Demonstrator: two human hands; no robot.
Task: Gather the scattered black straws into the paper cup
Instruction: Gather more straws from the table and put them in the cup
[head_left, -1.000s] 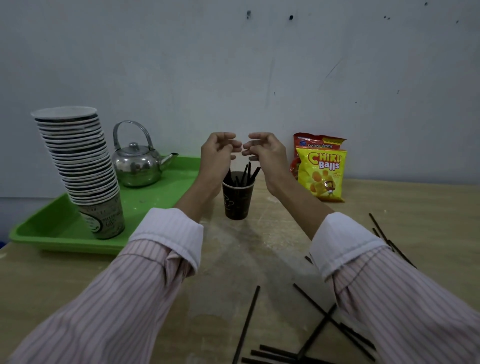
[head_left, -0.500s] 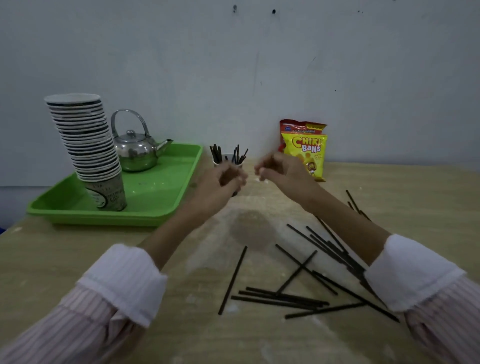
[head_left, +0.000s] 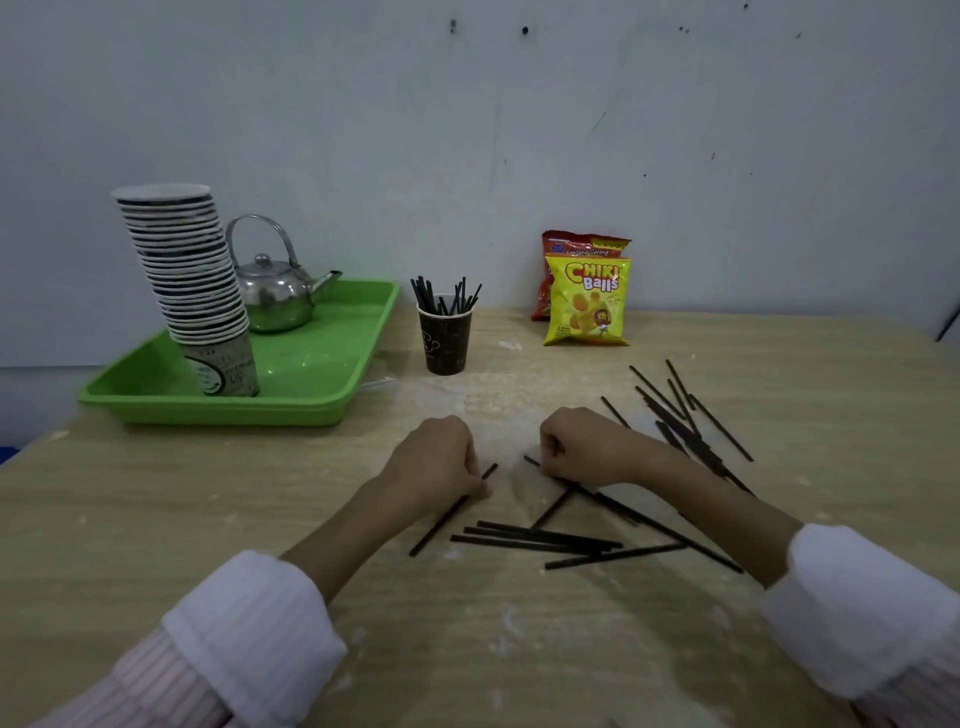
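The cup (head_left: 445, 338) already holds a bunch of straws; many more (head_left: 545, 538) lie scattered on the table (head_left: 156, 519). The left hand (head_left: 434, 462) and right hand (head_left: 584, 449) each curl, seemingly pinching one straw against the table.

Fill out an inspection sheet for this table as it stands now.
Surface: wooden table, pale dusty smears.
Job's things: paper cup upright, holding straws; loose straws scattered near the hands and to the right.
Clutter: green tray carrying kettle and cup stack; snack bags against the wall.
Grippers: left hand and right hand each down on a straw; whether either straw is gripped cannot be told.
Cables: nothing seen.
Surroundings: scuffed grey wall.
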